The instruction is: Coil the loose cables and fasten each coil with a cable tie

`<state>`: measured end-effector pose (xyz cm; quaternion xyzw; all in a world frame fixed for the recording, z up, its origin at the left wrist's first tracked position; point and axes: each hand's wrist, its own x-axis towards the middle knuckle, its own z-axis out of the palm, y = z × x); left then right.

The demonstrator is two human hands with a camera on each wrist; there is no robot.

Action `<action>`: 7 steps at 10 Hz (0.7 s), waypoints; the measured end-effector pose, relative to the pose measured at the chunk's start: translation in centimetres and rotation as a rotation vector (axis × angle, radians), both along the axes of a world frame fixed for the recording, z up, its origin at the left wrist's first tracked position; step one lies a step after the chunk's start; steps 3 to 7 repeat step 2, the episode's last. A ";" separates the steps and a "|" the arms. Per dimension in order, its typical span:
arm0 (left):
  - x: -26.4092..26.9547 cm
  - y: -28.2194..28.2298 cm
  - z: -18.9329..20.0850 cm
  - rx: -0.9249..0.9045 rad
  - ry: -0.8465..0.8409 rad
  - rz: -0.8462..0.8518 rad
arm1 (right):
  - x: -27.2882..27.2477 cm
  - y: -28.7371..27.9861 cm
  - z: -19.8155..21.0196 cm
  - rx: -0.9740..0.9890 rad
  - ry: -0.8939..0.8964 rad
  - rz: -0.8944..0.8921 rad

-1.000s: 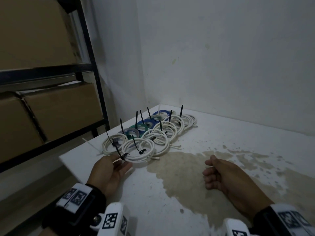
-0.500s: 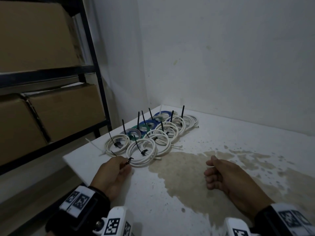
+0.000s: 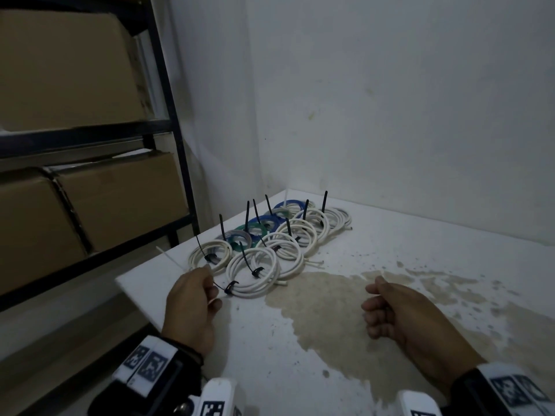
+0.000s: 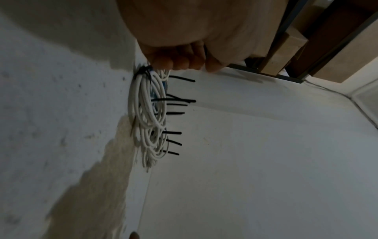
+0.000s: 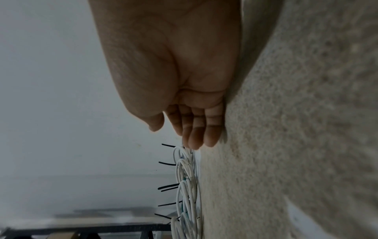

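The nearest white coil (image 3: 252, 292) lies on the white table (image 3: 270, 355), bound by a black cable tie (image 3: 230, 286). My left hand (image 3: 211, 291) pinches that tie's tail just left of the coil; in the left wrist view the left hand (image 4: 184, 63) has its fingers curled over the same coil (image 4: 143, 100). Behind it lie several white, green and blue tied coils (image 3: 282, 235) with black tie tails standing up. My right hand (image 3: 375, 310) rests on the table, loosely curled and holding nothing. The right hand (image 5: 194, 134) lies a little short of the coils (image 5: 186, 177).
A thin white tie (image 3: 171, 256) sticks out past the table's left edge (image 3: 135, 295), beside my left hand. A black metal shelf (image 3: 180, 175) with cardboard boxes (image 3: 120, 199) stands to the left. White walls close the corner behind. A tan stain (image 3: 330, 310) covers the middle of the table.
My left hand has drawn back slightly from the nearest coil, still on the black tie's tail. The right hand has stayed in place.
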<state>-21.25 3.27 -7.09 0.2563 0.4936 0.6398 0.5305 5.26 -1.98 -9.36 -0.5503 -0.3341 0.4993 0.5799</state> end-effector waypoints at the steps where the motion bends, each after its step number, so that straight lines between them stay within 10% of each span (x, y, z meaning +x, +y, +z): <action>1: 1.6 -0.2 0.4 0.016 -0.163 -0.059 | -0.3 0.0 0.9 0.036 -0.007 -0.019; 7: 2.9 -0.4 0.4 0.011 -0.239 -0.034 | -0.3 -0.4 2.7 0.108 -0.122 -0.027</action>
